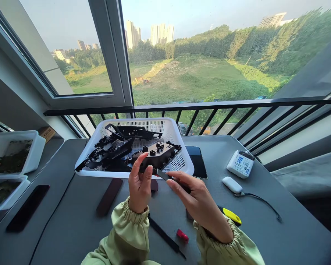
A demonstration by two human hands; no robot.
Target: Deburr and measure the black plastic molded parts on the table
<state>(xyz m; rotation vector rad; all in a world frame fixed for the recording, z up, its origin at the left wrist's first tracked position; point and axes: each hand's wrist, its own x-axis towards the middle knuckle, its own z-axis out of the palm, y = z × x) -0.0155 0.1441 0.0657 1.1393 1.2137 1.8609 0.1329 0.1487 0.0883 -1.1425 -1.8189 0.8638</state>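
Head view, left hand (140,186): grip clenched on a dark plastic moulding (154,154), above the white basket (169,129).
Right hand (197,204): grip pinching a craft knife (163,175), blade at the moulding's edge.
Risk: I'd watch for the moulding slipping; the blade could catch my left hand.

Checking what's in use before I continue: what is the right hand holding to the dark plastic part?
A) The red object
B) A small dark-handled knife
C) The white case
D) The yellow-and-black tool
B: the right hand pinches the small dark-handled knife, its blade at the lower edge of the dark plastic part, which the left hand holds above the white basket.
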